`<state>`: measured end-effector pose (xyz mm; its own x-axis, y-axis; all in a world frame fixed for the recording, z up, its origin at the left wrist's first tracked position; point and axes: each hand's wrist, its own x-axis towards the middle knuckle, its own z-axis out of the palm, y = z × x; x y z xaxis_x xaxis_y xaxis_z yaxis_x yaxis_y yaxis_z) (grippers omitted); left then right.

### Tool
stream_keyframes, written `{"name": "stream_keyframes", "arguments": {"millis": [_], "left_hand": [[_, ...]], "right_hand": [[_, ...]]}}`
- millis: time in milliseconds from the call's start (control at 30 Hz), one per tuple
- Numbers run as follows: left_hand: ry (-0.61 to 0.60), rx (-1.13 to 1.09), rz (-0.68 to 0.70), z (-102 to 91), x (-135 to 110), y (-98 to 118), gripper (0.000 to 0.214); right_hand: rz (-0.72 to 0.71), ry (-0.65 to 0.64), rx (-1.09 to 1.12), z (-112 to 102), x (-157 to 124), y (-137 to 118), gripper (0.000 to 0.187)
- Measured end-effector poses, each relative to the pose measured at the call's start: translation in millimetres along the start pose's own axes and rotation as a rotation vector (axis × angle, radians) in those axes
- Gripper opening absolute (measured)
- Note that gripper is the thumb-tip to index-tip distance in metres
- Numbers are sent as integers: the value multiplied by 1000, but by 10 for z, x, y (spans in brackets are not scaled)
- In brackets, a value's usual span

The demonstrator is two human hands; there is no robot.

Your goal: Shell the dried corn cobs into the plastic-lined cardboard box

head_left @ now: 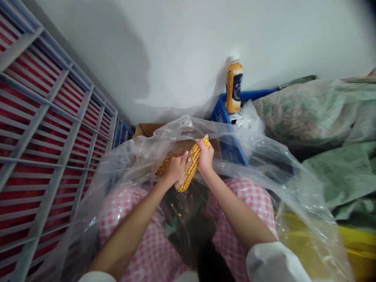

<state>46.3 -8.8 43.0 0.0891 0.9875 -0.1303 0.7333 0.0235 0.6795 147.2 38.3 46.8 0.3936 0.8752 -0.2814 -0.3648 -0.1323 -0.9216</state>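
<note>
A yellow corn cob [194, 162] is tilted between my two hands, its upper end leaning right. Some of its rows are bare, showing a pale core along the left side. My right hand [206, 156] is wrapped round the upper part. From the left, my left hand [175, 169] grips the cob with its thumb pressed on the bare strip. Just past my left hand lies a brown-gold mass of kernels [165, 162], partly hidden by that hand. A few loose kernels [179, 214] rest below on the clear plastic sheet [261, 164] spread over my lap.
A cardboard box [149, 128] stands ahead under the sheet. Stacked grey-blue slatted crates [49, 105] with red contents rise at left. At right are a blue basket [241, 150], an orange drink bottle [234, 86], a bulging woven sack [305, 109] and green sacking [346, 172].
</note>
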Motion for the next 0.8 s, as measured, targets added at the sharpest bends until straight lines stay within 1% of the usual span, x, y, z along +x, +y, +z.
{"name": "stream_keyframes", "arguments": {"millis": [67,133,200,267,333,367,400,467,533,600,700,800], "left_hand": [[9,-42,8,-19,12,-4,66],[4,-99,-18,-63,58,-11,67],[-16,-205,-105,-139,131,-25,69],[18,-260,-206,-234,197,-32,66],[103,-198,-249,-313,211,-10,61],[131,-142,-238,-335,189,17,59],[133,-86,-208,-341,146,54,57],[54,9,-144,-313,16,148,56],[-25,129,-111,-256,-131,238,51],[-40,256,-109,-206,-234,294,49],[-23,347,-103,-185,-250,282,50],[-14,261,-95,-201,-157,192,57]], "right_hand": [[-11,-32,-2,-2,-23,-39,29],[-26,-17,1,8,-27,-71,28],[-7,3,43,25,-13,-91,27],[12,22,86,42,8,-102,27],[0,48,95,52,27,-110,28],[-11,62,90,54,35,-113,29],[-19,75,85,55,43,-117,29],[-17,99,90,53,63,-121,29],[27,118,123,50,93,-119,28],[101,144,172,44,133,-110,27],[196,190,228,34,183,-96,25],[187,215,236,30,177,-103,24]]}}
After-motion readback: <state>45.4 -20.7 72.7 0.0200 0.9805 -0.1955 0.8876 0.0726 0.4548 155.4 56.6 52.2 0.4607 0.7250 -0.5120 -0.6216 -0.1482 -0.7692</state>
